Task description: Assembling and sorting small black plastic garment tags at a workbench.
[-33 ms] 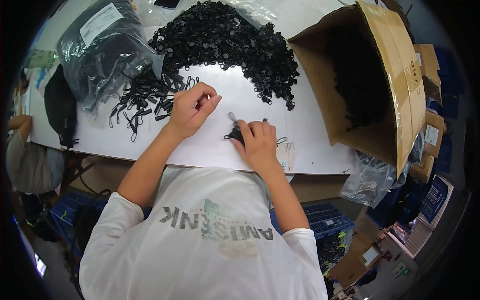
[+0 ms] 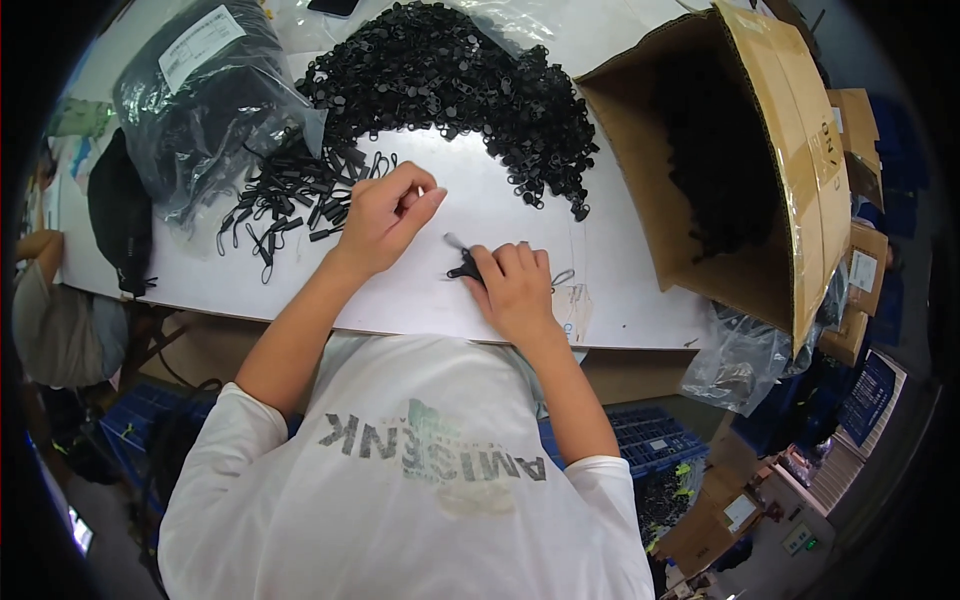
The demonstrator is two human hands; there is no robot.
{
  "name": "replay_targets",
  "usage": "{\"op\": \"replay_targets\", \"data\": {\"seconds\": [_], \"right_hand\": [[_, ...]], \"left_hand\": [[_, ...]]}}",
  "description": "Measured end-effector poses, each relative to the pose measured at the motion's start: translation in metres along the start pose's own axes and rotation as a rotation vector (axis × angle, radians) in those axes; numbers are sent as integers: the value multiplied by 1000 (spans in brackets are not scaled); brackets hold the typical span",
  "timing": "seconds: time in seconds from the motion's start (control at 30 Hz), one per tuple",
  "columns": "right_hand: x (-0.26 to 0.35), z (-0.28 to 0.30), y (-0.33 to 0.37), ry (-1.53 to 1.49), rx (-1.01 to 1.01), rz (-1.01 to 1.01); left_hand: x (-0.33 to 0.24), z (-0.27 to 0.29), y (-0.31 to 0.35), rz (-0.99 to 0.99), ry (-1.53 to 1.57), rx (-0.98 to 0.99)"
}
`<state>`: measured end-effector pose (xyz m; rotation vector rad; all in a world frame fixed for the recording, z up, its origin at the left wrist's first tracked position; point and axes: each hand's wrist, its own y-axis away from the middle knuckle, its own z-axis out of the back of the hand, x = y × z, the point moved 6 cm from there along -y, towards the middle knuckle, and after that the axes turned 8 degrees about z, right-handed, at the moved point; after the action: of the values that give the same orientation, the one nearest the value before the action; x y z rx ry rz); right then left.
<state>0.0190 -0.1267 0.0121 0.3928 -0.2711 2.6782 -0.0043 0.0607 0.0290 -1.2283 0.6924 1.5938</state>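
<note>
My left hand (image 2: 390, 218) hovers over the white table with thumb and fingers pinched together; whatever lies between them is hidden. To its left, several black zipper pulls with cord loops (image 2: 290, 195) lie scattered. Lower on the table, my right hand (image 2: 515, 288) rests with its fingers curled over a small bunch of black zipper pulls (image 2: 464, 267), mostly covered by the hand. A blurred cord loop sticks out at its left, and another loop (image 2: 563, 277) at its right. Beyond both hands a large heap of small black plastic pieces with rings (image 2: 450, 75) curves across the table.
An open cardboard box (image 2: 800, 170) lies on its side at the right, dark pieces inside. A clear plastic bag of black goods (image 2: 215, 110) stands at the far left, beside a black pouch (image 2: 122, 215). Another person's arm (image 2: 40, 245) shows at the left rim.
The blurred cord loop at my right hand's left side has shifted slightly left and nearer. Both hands stay almost in place.
</note>
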Motion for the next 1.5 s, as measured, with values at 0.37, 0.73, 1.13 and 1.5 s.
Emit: {"op": "replay_targets", "data": {"seconds": [0.37,0.73,1.13,1.5], "right_hand": [[-22,26,11,-781,-606,-176],[-30,32,9,-1325,-377,-356],[-37,57,2,-1086,-466,-168],[-45,23,17,-1290,-392,-339]], "left_hand": [[16,-22,-52,153,-746,-72],[19,-30,-62,238,-848,-18],[10,-27,-50,226,-1026,215],[3,-33,-39,180,-887,247]]}}
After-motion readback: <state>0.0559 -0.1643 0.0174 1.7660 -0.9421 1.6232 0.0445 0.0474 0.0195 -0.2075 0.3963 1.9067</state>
